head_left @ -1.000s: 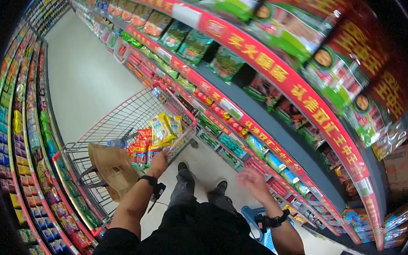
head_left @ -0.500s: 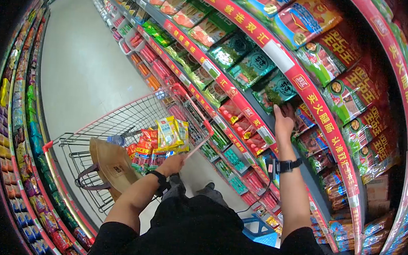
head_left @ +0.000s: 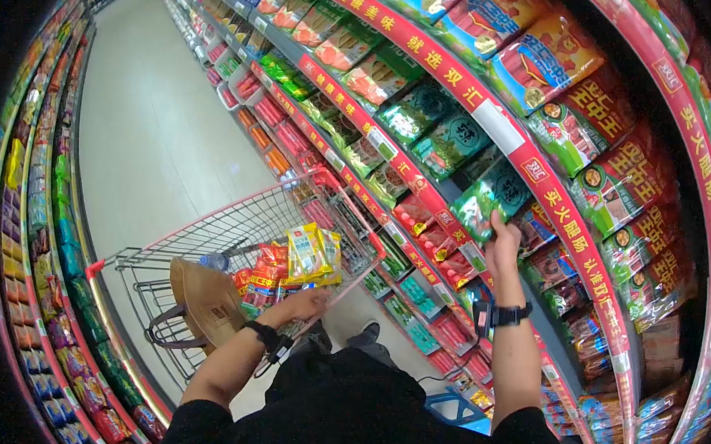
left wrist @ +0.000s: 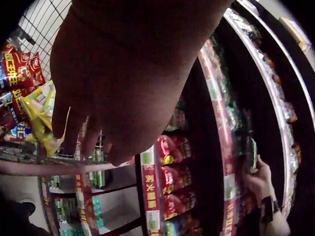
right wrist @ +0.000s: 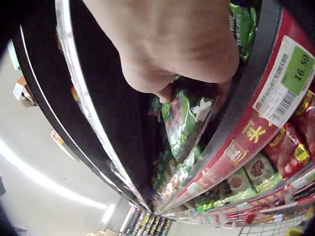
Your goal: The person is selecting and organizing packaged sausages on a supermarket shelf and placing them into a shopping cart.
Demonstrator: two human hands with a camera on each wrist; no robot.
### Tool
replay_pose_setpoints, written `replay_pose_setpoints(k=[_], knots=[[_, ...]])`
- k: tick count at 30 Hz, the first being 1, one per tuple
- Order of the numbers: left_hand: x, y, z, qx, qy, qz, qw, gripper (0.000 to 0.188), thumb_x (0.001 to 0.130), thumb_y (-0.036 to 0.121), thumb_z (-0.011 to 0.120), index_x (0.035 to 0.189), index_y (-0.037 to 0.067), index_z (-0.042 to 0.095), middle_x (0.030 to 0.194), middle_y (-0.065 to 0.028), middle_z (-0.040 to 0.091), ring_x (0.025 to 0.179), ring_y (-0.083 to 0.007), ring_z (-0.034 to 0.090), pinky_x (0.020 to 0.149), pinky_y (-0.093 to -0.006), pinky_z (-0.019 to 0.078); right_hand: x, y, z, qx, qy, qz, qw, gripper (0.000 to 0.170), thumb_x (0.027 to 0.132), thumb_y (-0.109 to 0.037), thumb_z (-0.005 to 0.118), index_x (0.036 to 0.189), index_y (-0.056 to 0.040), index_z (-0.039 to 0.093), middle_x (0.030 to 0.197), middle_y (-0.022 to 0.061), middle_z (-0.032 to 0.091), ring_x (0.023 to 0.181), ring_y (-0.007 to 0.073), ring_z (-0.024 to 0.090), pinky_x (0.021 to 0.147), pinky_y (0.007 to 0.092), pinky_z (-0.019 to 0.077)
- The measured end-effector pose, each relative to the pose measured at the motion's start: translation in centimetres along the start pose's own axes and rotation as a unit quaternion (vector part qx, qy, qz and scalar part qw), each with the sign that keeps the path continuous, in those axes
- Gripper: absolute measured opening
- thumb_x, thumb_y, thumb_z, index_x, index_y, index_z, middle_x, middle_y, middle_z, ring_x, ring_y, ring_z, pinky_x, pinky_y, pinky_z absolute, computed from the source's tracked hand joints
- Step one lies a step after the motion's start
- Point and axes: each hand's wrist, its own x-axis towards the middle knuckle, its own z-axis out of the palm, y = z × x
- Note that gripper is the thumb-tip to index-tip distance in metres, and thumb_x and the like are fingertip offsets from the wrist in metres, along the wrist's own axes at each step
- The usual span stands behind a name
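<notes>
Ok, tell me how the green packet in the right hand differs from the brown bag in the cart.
Look: the green packet is glossy; the brown bag is duller.
Size: the bag looks larger than the packet.
Place: the right hand holds the packet at the shelf, while the bag sits in the cart.

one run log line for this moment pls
right hand: holds green packet at shelf | left hand: at shopping cart edge | in cart: red packets, yellow-and-white packets, brown bag

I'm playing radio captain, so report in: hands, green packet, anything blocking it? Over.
Right hand holding green packet. Left hand at cart rail. Nothing visibly blocking the packet.
</notes>
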Motion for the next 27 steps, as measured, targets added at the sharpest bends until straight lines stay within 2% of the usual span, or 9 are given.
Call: replay_pose_setpoints(k=[2, 7, 9, 13, 15, 18, 21, 24, 27], knots=[[-1.3, 0.3, -1.2, -0.057, 0.041, 0.028, 0.997, 0.042, 0.084, 0.018, 0.057, 0.124, 0.006, 0.056, 0.112, -0.0169, 0.065, 0.103, -0.0266, 0.062, 0.089, -0.0367, 0.0482, -3.7, -1.3, -0.7, 0.108, -0.166, 0.014, 0.980, 0.028, 0.092, -0.013, 0.058, 0.115, 0.0024, 0.056, 0.106, 0.0119, 0.064, 0.099, 0.0193, 0.060, 0.088, 0.0351, 0.0481], [-5.8, 15.5, -7.5, -0.150, 0.001, -0.053, 0.987, 0.038, 0.088, 0.021, 0.061, 0.119, -0.001, 0.057, 0.112, -0.0134, 0.064, 0.103, -0.0168, 0.060, 0.090, -0.0319, 0.0481, -12.5, 0.7, -1.6, 0.148, -0.288, 0.146, 0.935, 0.038, 0.091, -0.016, 0.059, 0.123, 0.0005, 0.048, 0.114, 0.0106, 0.062, 0.100, 0.0203, 0.060, 0.085, 0.0357, 0.0514], [-6.0, 20.0, -7.3, -0.269, 0.072, 0.136, 0.951, 0.028, 0.091, 0.016, 0.060, 0.115, 0.001, 0.058, 0.093, -0.0043, 0.064, 0.087, -0.0112, 0.061, 0.075, -0.0266, 0.0506, -15.3, 1.5, -1.3, 0.146, -0.342, 0.193, 0.908, 0.049, 0.089, -0.018, 0.062, 0.130, 0.0000, 0.043, 0.115, 0.0107, 0.061, 0.099, 0.0195, 0.061, 0.084, 0.0354, 0.0515], [-5.6, 26.8, -7.5, -0.354, -0.005, 0.165, 0.921, 0.024, 0.085, 0.020, 0.070, 0.099, 0.002, 0.063, 0.084, -0.0039, 0.065, 0.080, -0.0090, 0.061, 0.069, -0.0263, 0.0490, -17.9, 2.6, -1.5, 0.181, -0.431, 0.247, 0.849, 0.056, 0.092, -0.021, 0.057, 0.138, 0.0004, 0.034, 0.122, 0.0114, 0.056, 0.103, 0.0184, 0.060, 0.089, 0.0339, 0.0493], [-4.3, 28.8, -7.5, -0.177, 0.007, 0.139, 0.974, 0.020, 0.082, 0.011, 0.072, 0.097, 0.003, 0.062, 0.078, 0.0020, 0.062, 0.071, -0.0048, 0.057, 0.062, -0.0219, 0.0456, -18.5, 2.0, -1.4, 0.210, -0.389, 0.231, 0.867, 0.055, 0.094, -0.024, 0.054, 0.138, 0.0003, 0.033, 0.123, 0.0114, 0.055, 0.107, 0.0186, 0.058, 0.091, 0.0340, 0.0479], [-3.5, 30.4, -5.7, -0.257, -0.029, 0.154, 0.954, 0.021, 0.079, 0.017, 0.076, 0.080, 0.003, 0.060, 0.069, -0.0001, 0.064, 0.063, -0.0055, 0.060, 0.057, -0.0208, 0.0463, -18.9, 1.9, -1.6, 0.218, -0.342, 0.174, 0.897, 0.055, 0.099, -0.035, 0.045, 0.139, -0.0001, 0.034, 0.126, 0.0109, 0.053, 0.115, 0.0180, 0.052, 0.096, 0.0338, 0.0439], [-3.5, 31.7, -5.3, -0.244, -0.062, 0.156, 0.955, 0.020, 0.080, 0.015, 0.075, 0.079, 0.002, 0.060, 0.071, -0.0039, 0.066, 0.064, -0.0060, 0.061, 0.057, -0.0206, 0.0466, -18.8, 3.9, -3.3, 0.096, -0.335, 0.218, 0.912, 0.079, 0.090, -0.061, 0.045, 0.138, 0.0010, 0.035, 0.127, 0.0132, 0.052, 0.114, 0.0198, 0.053, 0.097, 0.0350, 0.0443], [-3.6, 32.7, -5.4, -0.252, -0.082, 0.158, 0.951, 0.018, 0.082, 0.012, 0.074, 0.078, 0.000, 0.060, 0.072, -0.0055, 0.067, 0.066, -0.0071, 0.062, 0.057, -0.0208, 0.0475, -18.8, 3.6, -3.5, 0.128, -0.325, 0.242, 0.905, 0.059, 0.097, -0.050, 0.044, 0.127, 0.0000, 0.045, 0.114, 0.0076, 0.056, 0.102, 0.0145, 0.055, 0.086, 0.0298, 0.0485], [-3.0, 32.3, -4.9, -0.290, -0.092, 0.148, 0.941, 0.016, 0.083, 0.009, 0.072, 0.078, -0.001, 0.061, 0.074, -0.0070, 0.068, 0.068, -0.0084, 0.063, 0.059, -0.0213, 0.0492, -18.8, 4.0, -3.5, 0.094, -0.311, 0.207, 0.923, 0.058, 0.097, -0.052, 0.042, 0.120, 0.0004, 0.050, 0.108, 0.0072, 0.057, 0.096, 0.0137, 0.055, 0.082, 0.0296, 0.0479]])
